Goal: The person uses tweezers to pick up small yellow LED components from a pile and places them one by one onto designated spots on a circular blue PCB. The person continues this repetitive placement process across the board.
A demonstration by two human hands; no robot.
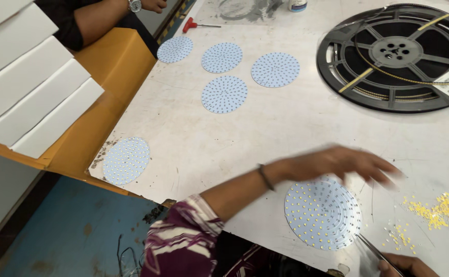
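My left hand (337,164) hovers blurred above the top edge of a round white circuit board (322,213) dotted with small yellow chips. Its fingers are spread flat and hold nothing. A dark band circles that wrist, and a purple patterned sleeve covers the upper arm. My right hand (406,264) shows only partly at the bottom edge, gripping thin metal tweezers (373,249). The tweezers' tips touch the board's lower right rim. Loose yellow chips (440,210) lie in a heap to the right of the board.
Several bare round boards (224,94) lie farther up the scratched white table (265,138), and one (126,160) sits near its left edge. A big black reel (396,56) lies at the back right. White boxes (29,87) rest on an orange surface at left. Another person's arm (96,20) is at the top left, near a red-handled tool (193,24).
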